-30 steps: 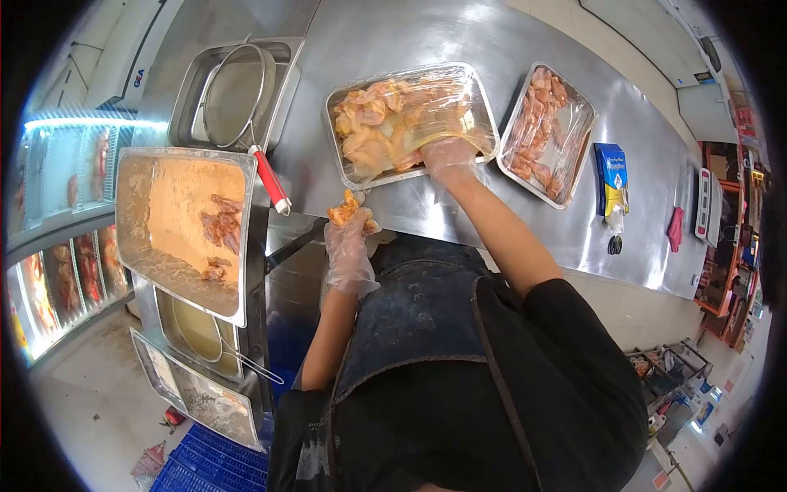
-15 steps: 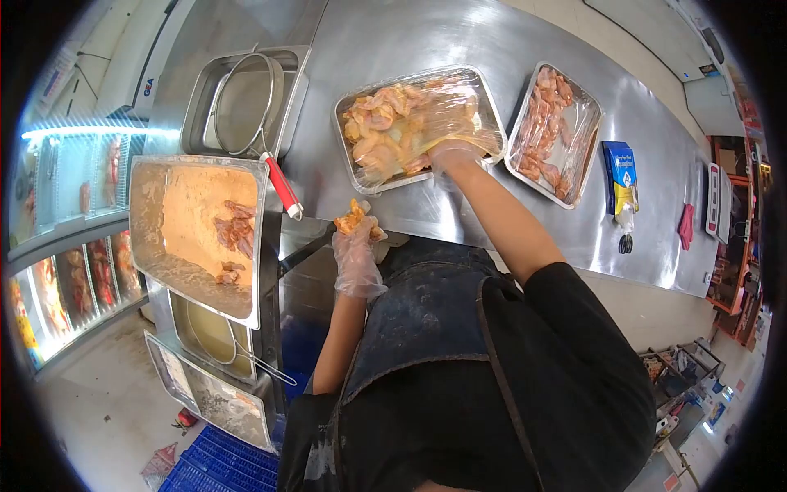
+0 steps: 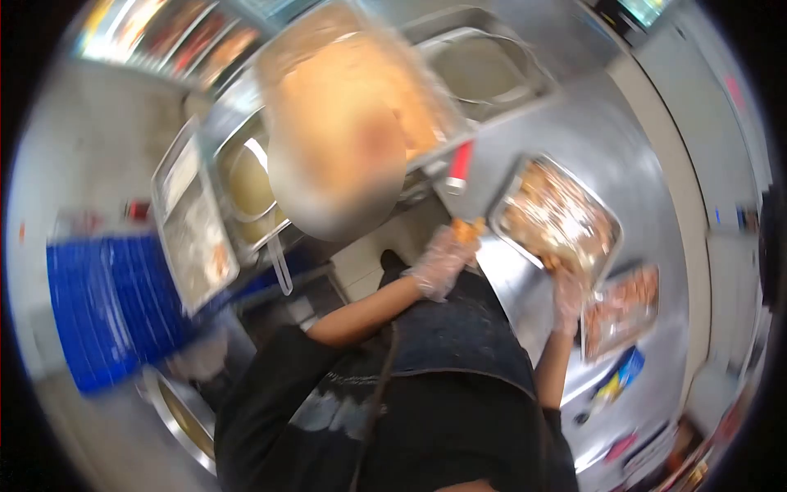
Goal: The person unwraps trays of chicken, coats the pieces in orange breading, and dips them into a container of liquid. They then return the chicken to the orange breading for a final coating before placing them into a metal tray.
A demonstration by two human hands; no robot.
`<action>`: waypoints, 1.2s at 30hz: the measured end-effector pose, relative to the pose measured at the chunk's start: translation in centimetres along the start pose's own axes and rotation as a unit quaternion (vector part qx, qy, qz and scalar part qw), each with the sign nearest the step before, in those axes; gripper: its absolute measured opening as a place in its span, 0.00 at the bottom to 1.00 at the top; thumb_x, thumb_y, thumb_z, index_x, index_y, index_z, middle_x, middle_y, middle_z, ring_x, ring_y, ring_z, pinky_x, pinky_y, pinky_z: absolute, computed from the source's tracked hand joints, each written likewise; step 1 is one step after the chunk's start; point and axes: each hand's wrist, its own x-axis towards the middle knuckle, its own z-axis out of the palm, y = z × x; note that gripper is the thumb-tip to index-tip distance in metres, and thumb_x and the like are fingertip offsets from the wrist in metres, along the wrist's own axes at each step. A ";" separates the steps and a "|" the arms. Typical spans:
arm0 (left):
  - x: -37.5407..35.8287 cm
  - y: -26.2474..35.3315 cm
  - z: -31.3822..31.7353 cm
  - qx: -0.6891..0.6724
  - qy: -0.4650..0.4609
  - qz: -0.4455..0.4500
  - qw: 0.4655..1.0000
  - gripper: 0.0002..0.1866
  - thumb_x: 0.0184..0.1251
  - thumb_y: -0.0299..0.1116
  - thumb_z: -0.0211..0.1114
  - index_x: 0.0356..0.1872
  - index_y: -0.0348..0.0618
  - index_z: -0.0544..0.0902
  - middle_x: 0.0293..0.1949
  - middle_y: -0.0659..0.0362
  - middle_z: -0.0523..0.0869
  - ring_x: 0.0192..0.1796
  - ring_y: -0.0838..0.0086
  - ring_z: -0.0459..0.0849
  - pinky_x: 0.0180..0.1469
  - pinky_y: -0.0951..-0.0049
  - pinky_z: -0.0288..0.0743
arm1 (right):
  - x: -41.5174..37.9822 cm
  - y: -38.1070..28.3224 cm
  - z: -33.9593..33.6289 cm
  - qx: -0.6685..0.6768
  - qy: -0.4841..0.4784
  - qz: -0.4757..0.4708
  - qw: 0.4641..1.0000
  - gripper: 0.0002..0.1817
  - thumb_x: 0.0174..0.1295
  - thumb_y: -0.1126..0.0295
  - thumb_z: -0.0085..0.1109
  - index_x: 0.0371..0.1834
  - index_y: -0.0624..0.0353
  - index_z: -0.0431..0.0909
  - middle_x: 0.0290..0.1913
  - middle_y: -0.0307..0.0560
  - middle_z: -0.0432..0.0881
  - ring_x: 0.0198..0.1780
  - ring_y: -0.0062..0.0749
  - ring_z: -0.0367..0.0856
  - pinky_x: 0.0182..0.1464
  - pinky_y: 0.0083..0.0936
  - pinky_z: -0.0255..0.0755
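My left hand, in a clear plastic glove, is closed around a raw, yellow-orange marinated chicken piece in front of my apron. My right hand, gloved too, is at the near rim of a metal tray of marinated chicken under shiny plastic wrap. Another chicken piece shows at its blurred fingertips. Beside that hand stands a second wrapped tray of redder meat. A large pan of orange breading lies beyond my left hand; a smeared patch hides its near part.
A strainer with a red handle rests by a metal pan. Left are a pan with a sieve, a floury tray and blue crates. A blue-and-yellow packet lies on the steel table.
The view has swung round to the left and blurred. My right hand has drawn back from inside the tray to its near rim. The left hand still holds its chicken piece.
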 end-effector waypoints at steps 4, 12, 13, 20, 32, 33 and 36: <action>0.5 -2.0 0.2 -0.174 0.006 0.036 0.984 0.09 0.71 0.36 0.61 0.38 0.40 0.78 0.29 0.66 0.76 0.33 0.80 0.74 0.36 0.77 0.70 | 1.5 -5.9 0.4 -0.348 -0.053 0.064 0.934 0.19 0.64 0.57 0.57 0.46 0.61 0.83 0.43 0.49 0.86 0.46 0.38 0.83 0.52 0.28 0.72; -4.3 1.1 -4.7 -0.259 -0.016 0.085 0.962 0.10 0.66 0.37 0.64 0.38 0.41 0.79 0.25 0.66 0.75 0.27 0.82 0.72 0.29 0.78 0.66 | -2.1 -10.9 3.8 -0.199 -0.047 0.039 0.978 0.13 0.69 0.62 0.54 0.44 0.62 0.74 0.53 0.51 0.79 0.36 0.28 0.77 0.42 0.25 0.73; -5.6 1.5 -5.9 -0.267 0.017 0.095 0.959 0.10 0.66 0.37 0.64 0.38 0.41 0.79 0.25 0.66 0.75 0.27 0.82 0.72 0.29 0.78 0.66 | -1.9 -10.1 3.6 -0.099 -0.047 0.110 0.988 0.15 0.69 0.61 0.53 0.53 0.58 0.75 0.47 0.46 0.79 0.38 0.28 0.78 0.40 0.24 0.73; -16.3 3.0 -17.4 -0.307 0.135 0.073 0.939 0.23 0.69 0.37 0.63 0.62 0.37 0.73 0.31 0.63 0.79 0.32 0.84 0.78 0.34 0.83 0.74 | -2.1 -18.2 14.2 0.392 -0.350 0.214 0.823 0.19 0.70 0.65 0.49 0.62 0.57 0.72 0.40 0.41 0.78 0.32 0.21 0.78 0.31 0.16 0.73; -31.9 -11.4 -48.2 0.053 0.458 -0.022 0.887 0.26 0.68 0.41 0.64 0.60 0.36 0.72 0.45 0.55 0.85 0.41 0.74 0.85 0.41 0.73 0.78 | -21.1 -37.6 58.1 -0.086 -0.524 -0.262 0.806 0.15 0.64 0.64 0.55 0.50 0.59 0.77 0.40 0.54 0.83 0.40 0.38 0.81 0.45 0.32 0.75; -32.2 -10.1 -48.9 0.082 0.400 -0.030 0.913 0.30 0.64 0.44 0.65 0.61 0.35 0.71 0.46 0.48 0.84 0.43 0.64 0.85 0.44 0.68 0.78 | -21.4 -37.0 59.6 -0.144 -0.531 -0.334 0.765 0.16 0.63 0.62 0.56 0.51 0.58 0.77 0.40 0.55 0.83 0.43 0.42 0.82 0.48 0.36 0.74; -32.5 -12.2 -49.7 0.205 0.398 0.027 0.893 0.31 0.61 0.46 0.66 0.59 0.35 0.73 0.43 0.46 0.86 0.47 0.62 0.85 0.50 0.66 0.76 | -21.3 -37.9 61.9 -0.200 -0.474 -0.432 0.741 0.20 0.61 0.59 0.59 0.54 0.55 0.77 0.47 0.53 0.83 0.50 0.50 0.80 0.54 0.41 0.72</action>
